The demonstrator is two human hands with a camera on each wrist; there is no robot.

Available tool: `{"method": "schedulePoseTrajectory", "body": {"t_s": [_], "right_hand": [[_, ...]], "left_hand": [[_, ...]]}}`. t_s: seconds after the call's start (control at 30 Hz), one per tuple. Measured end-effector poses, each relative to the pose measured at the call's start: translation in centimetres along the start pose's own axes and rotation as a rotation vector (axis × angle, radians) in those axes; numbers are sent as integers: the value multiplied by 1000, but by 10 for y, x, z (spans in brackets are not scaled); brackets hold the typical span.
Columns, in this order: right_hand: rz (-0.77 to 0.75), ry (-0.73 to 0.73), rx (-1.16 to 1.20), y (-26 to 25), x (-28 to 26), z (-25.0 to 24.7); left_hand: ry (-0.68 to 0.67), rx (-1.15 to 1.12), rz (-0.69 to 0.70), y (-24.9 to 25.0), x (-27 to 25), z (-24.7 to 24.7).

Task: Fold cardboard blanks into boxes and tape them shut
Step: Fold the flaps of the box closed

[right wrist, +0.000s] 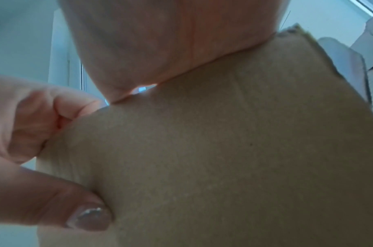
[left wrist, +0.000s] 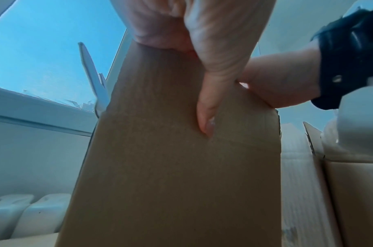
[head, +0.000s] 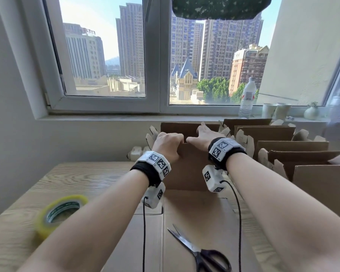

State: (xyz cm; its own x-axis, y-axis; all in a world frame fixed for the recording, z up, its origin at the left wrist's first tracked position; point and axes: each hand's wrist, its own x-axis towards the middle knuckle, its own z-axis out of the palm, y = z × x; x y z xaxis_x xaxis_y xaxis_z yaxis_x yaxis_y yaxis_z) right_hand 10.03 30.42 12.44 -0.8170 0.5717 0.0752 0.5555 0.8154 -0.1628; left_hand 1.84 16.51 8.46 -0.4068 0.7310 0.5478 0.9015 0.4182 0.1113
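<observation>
I have the cardboard panel (head: pixel 186 165) standing upright at the middle of the wooden table (head: pixel 71 177), rising from the flat blank (head: pixel 200 222) that lies near me. My left hand (head: pixel 168 143) curls over its top edge, thumb (left wrist: pixel 206 107) pressed down the near face, so the panel stays vertical along its crease. My right hand (head: pixel 203 135) reaches over the same edge toward the far side; its fingers look fairly straight, though I cannot tell for sure what they touch beyond the edge. The tape roll (head: pixel 61 214) waits near left and the scissors (head: pixel 200 252) lie on the blank, both within reach for sealing. Folded open boxes (head: pixel 283 152) stand at the right.
</observation>
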Motion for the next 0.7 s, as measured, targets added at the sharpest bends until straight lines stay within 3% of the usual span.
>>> {"method": "schedulePoseTrajectory", "body": {"t_s": [0.17, 0.37, 0.43, 0.57, 0.63, 0.7], "right_hand": [[7, 27, 26, 0, 6, 4], [-169, 676, -88, 0, -6, 41], [-193, 683, -80, 4, -12, 47], [-55, 550, -12, 15, -14, 56], [36, 541, 103, 22, -12, 62], [128, 552, 296, 31, -9, 65]], "left_hand": [[42, -16, -46, -4, 0, 6], [92, 2, -142, -8, 1, 21], [135, -18, -147, -4, 7, 23], [100, 6, -217, 1, 15, 28], [104, 74, -315, 7, 14, 34], [160, -22, -458, 11, 12, 38]]}}
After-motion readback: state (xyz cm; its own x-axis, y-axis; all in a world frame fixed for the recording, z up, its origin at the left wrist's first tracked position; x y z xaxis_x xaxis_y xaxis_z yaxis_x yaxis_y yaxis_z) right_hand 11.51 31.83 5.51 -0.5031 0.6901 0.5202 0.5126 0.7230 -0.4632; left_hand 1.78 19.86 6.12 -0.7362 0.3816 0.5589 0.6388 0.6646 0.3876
